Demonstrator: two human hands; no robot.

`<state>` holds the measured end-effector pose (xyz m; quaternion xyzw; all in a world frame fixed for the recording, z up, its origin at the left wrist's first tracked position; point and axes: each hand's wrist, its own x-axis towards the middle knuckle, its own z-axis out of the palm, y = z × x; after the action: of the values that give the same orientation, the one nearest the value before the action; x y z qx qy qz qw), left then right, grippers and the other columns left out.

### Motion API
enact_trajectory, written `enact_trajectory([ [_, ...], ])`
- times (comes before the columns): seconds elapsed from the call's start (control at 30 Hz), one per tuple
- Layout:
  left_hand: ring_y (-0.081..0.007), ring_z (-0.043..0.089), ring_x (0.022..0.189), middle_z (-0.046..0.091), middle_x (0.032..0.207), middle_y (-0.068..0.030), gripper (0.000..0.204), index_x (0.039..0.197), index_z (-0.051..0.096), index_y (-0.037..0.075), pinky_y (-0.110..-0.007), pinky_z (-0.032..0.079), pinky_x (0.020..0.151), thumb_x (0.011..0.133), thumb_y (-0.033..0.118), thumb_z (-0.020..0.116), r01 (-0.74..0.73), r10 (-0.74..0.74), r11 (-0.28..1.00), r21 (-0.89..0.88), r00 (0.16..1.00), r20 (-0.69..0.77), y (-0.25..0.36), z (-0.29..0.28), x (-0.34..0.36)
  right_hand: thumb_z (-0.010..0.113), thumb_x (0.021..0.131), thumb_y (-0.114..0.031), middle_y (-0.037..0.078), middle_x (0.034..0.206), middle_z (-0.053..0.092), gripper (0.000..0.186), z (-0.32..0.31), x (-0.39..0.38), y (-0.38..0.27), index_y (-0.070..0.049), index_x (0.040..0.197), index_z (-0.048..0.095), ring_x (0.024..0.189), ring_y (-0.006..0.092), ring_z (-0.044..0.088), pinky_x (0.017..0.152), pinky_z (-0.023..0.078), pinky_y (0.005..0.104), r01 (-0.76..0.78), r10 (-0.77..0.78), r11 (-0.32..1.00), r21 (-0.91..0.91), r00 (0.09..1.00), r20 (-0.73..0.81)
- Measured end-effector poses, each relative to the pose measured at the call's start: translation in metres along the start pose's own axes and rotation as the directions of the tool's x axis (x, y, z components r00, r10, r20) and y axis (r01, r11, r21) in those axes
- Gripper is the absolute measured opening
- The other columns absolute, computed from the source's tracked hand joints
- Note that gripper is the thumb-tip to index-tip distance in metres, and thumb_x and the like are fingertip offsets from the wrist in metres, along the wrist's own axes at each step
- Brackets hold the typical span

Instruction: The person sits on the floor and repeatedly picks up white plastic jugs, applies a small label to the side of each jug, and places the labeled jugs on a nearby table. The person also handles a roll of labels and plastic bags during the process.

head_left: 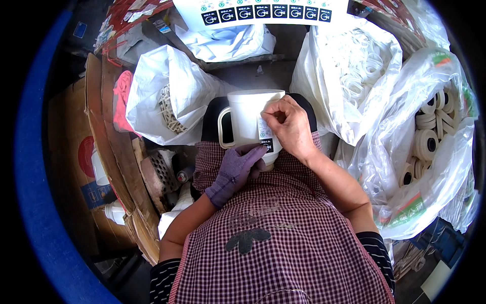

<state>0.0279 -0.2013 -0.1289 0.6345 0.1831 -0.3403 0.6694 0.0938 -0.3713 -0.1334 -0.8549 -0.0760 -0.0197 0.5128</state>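
Observation:
A white plastic jug (243, 109) with a loop handle on its left side rests in my lap, its wide rim facing away from me. My left hand (236, 172), in a purple knit glove, grips the jug's narrower near end, the thumb lying along its side by the label's dark end. A narrow white label (265, 130) with a black square at its near end lies along the jug's side. My bare right hand (289, 124) pinches at the far end of that label, fingertips against the jug. The fingers hide that end of the label.
Ahead hangs a label sheet (263, 14). White sacks stand around: one holds small pale parts (168, 109), another white plastic rings (357, 66). At right, a clear bag (374, 167) contains white spool-like parts (425, 144). A cardboard box (114, 167) and perforated block (158, 175) are at left.

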Motion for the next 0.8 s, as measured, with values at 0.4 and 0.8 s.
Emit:
enact_trajectory([
  [0.4, -0.0077, 0.056, 0.051, 0.066, 0.069, -0.004, 0.038, 0.107, 0.069, -0.003, -0.022, 0.046, 0.05, 0.094, 0.032, 0.065, -0.022, 0.023, 0.999, 0.032, 1.0, -0.021, -0.005, 0.002, 0.003, 0.085, 0.074, -0.021, 0.011, 0.074, 0.056, 0.037, -0.011, 0.009, 0.011, -0.002, 0.078, 0.053, 0.064, 0.0221, 0.055, 0.064, 0.049, 0.035, -0.13, 0.13, 0.992, -0.007, 0.988, 0.081],
  [0.8, -0.0075, 0.055, 0.052, 0.065, 0.07, -0.0028, 0.034, 0.102, 0.069, -0.003, -0.022, 0.043, 0.049, 0.094, 0.03, 0.066, -0.057, 0.058, 0.998, 0.019, 0.997, -0.052, -0.011, 0.006, 0.003, 0.088, 0.068, -0.038, 0.009, 0.079, 0.046, 0.058, -0.012, 0.002, 0.021, -0.004, 0.084, 0.044, 0.066, 0.0228, 0.047, 0.062, 0.046, 0.0363, 0.072, -0.045, 0.968, -0.239, 0.992, 0.114],
])
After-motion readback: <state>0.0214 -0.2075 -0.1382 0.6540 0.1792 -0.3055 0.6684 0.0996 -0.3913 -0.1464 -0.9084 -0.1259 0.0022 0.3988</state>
